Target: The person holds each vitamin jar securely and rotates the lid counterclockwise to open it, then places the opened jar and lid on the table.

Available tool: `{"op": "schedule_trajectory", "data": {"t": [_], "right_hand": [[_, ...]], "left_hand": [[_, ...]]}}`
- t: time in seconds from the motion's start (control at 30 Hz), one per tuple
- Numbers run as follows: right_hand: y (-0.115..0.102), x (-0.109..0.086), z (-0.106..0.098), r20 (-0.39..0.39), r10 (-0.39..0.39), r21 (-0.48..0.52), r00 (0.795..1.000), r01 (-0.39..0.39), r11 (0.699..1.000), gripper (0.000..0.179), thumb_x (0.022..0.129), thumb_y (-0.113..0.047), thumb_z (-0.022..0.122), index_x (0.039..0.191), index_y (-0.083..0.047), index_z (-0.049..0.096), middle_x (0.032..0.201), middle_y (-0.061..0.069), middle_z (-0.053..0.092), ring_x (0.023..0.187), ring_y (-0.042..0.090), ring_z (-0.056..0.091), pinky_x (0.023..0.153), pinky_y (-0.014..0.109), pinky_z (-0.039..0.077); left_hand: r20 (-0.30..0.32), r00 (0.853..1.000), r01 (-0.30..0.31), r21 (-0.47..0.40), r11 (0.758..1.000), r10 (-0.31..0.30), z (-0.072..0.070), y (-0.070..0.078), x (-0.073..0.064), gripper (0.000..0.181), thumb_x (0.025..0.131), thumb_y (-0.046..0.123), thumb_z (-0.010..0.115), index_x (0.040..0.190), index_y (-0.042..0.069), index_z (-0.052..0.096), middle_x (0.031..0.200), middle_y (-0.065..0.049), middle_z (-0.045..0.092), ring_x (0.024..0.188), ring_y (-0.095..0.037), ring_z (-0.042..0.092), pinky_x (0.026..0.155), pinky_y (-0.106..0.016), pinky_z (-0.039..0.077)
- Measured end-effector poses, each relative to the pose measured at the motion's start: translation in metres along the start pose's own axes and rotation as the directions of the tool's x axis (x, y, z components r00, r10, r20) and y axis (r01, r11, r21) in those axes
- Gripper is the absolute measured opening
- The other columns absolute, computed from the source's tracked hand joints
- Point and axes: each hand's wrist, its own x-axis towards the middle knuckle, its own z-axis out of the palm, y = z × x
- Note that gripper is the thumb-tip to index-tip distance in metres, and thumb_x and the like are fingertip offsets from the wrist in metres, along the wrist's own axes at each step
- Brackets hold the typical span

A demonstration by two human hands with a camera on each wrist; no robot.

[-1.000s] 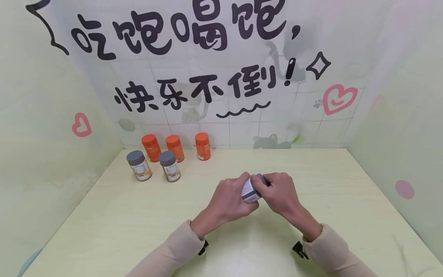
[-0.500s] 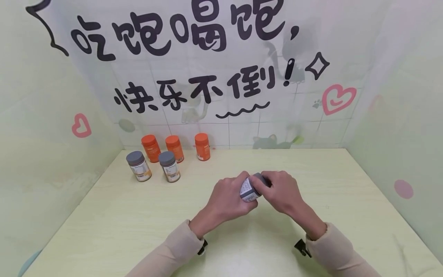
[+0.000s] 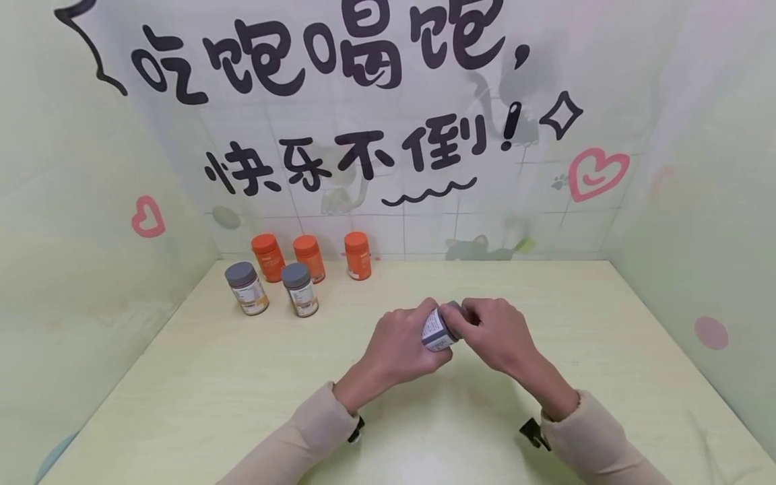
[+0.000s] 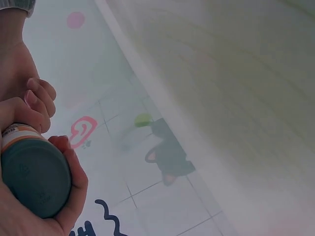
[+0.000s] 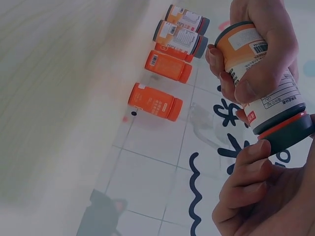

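Both hands are on one bottle (image 3: pixel 433 330), held tilted above the table, with a white-and-orange label and a grey lid (image 5: pixel 288 135). My left hand (image 3: pixel 397 343) wraps its fingers and thumb round the body. At the lid end, my right hand (image 3: pixel 500 333) has curled fingers holding the lid. An orange-red ring shows between lid and body in the right wrist view. The dark bottle base (image 4: pixel 37 177) faces the left wrist camera. In the head view the right fingers hide most of the lid.
At the table's back left stand two grey-lidded bottles (image 3: pixel 247 289) (image 3: pixel 300 291) and three orange bottles (image 3: pixel 268 258) (image 3: pixel 310 259) (image 3: pixel 358 256). A printed cloth wall (image 3: pixel 364 202) closes the back, and pale walls (image 3: pixel 697 236) flank the table (image 3: pixel 242 391).
My right hand and forearm have shifted slightly to the right and turned a little at the lid. The left hand keeps its hold on the bottle. The head view has shifted slightly.
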Motion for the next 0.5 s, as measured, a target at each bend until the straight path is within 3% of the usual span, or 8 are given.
{"op": "schedule_trajectory", "data": {"t": [0.5], "right_hand": [[0.0006,0.0004,-0.0025,0.056,-0.039,0.023,0.998,0.038,0.999,0.037,0.1,-0.046,0.058,0.077,-0.018,0.053,0.059,-0.006,0.045,0.051,0.009,0.041,0.049,0.025,0.032]], "left_hand": [[0.009,1.0,-0.001,-0.037,0.999,0.002,0.0014,-0.0043,0.0011,0.038,0.075,0.03,0.081,0.1,0.013,0.058,0.073,0.004,0.063,0.057,-0.005,0.055,0.051,-0.016,0.042]]}}
